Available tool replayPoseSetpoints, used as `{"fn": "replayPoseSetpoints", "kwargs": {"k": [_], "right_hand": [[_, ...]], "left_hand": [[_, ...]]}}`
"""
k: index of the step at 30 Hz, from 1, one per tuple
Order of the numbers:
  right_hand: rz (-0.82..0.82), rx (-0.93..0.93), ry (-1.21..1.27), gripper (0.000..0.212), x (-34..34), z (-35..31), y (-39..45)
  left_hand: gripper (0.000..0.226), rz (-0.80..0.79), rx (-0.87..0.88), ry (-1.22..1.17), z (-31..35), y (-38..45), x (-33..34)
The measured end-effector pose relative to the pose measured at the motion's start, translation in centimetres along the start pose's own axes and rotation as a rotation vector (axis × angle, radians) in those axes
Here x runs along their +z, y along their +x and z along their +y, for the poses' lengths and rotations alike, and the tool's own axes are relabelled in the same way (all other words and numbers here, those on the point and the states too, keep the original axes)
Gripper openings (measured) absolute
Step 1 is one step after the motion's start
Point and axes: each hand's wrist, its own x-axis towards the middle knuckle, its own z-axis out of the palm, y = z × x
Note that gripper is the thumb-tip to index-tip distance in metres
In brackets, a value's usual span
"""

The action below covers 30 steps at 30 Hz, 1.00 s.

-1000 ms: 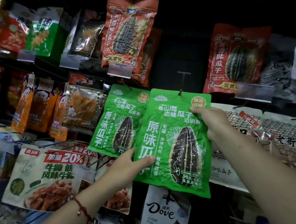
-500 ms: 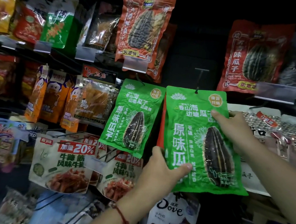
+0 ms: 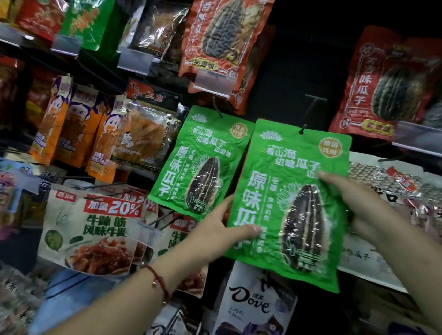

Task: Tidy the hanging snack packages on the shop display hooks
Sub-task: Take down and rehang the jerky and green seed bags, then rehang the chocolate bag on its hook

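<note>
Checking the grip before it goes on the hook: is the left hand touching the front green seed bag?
Touching. The head view shows the left hand with its thumb lying across the front green seed bag's lower left edge.

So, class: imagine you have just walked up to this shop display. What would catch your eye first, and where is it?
The big green sunflower seed packet in the middle, gripped at its edges by the left hand and right hand. A matching green packet hangs just to its left, its lower corner behind the left hand. Above hang two red sunflower seed packets, one at upper centre and one at upper right.
</note>
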Motion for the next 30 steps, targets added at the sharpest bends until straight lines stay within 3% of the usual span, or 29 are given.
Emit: {"fn": "replayPoseSetpoints", "kwargs": {"k": [3, 5, 9, 13, 18, 22, 26, 30], "right_hand": [[-0.008, -0.045, 0.075, 0.041, 0.4, 0.7, -0.5], [-0.026, -0.072, 0.083, 0.042, 1.1, 1.1, -0.8], [-0.073, -0.025, 0.025, 0.08, 2.1, 2.2, -1.0], [0.017, -0.143, -0.042, 0.053, 2.4, 2.9, -2.1], [0.07, -0.247, -0.278, 0.088, 2.5, 4.6, -3.9], [0.035, -0.356, -0.424, 0.076, 2.3, 6.6, -6.7], [0.009, -0.333, -0.616, 0.092, 2.3, 10.2, -10.4], [-0.103, -0.27, -0.773, 0.093, 2.3, 13.9, -15.1]], "left_hand": [[0.103, 0.059, -0.072, -0.079, 0.2, 0.3, -1.8], [0.087, 0.089, -0.075, -0.107, 0.2, 0.3, -2.5], [0.085, 0.115, -0.064, -0.061, 0.1, 0.2, -2.8], [0.089, 0.147, -0.028, 0.05, 0.2, -0.4, -1.9], [0.112, 0.186, 0.014, 0.242, -0.5, -1.7, -0.9], [0.079, 0.231, 0.063, 0.337, -1.3, -4.4, 0.3], [0.083, 0.202, 0.051, 0.541, -3.9, -8.0, 1.1], [0.086, -0.023, -0.026, 1.0, -6.9, -10.0, 1.9]]}}
